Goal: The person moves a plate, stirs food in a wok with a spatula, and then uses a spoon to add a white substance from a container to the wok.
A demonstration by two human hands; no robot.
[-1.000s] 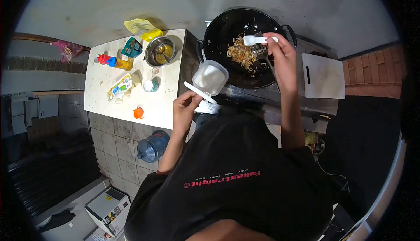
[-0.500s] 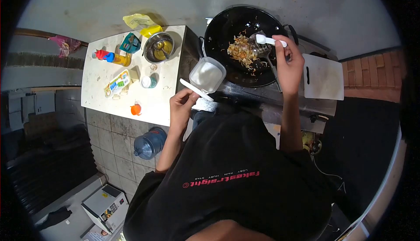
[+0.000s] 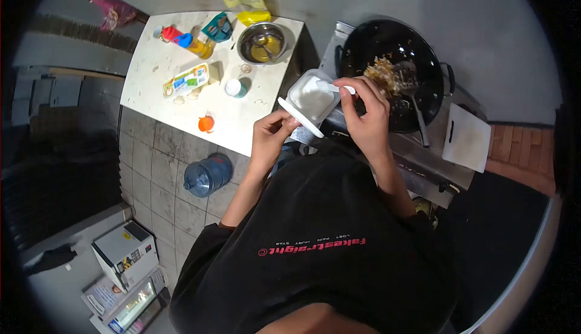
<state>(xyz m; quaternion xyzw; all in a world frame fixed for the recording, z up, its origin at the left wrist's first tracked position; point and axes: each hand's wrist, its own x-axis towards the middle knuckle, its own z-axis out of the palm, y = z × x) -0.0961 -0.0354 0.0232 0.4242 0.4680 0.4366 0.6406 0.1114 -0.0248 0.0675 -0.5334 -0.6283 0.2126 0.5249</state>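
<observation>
My left hand (image 3: 270,138) grips the container by its open white lid (image 3: 301,118), which hangs off the near side. The clear square container (image 3: 313,96) holds white powder. My right hand (image 3: 367,115) pinches a small white spoon (image 3: 342,90), its bowl end over the powder inside the container. To the right, a black wok (image 3: 426,107) holds a heap of browned, shredded food (image 3: 382,75). A metal spatula (image 3: 420,116) rests in the wok with its handle over the near rim.
On the white table (image 3: 145,92) at left stand a metal bowl (image 3: 262,42), sauce bottles (image 3: 195,46), a yellow pouch (image 3: 245,4), an egg-type carton (image 3: 186,81) and a small jar (image 3: 235,88). A white cutting board (image 3: 466,138) lies right of the wok. A blue water jug (image 3: 208,175) is on the floor.
My right hand has moved left from over the wok to the container, bringing the spoon into it. The view has shifted, and the spatula shows more fully.
</observation>
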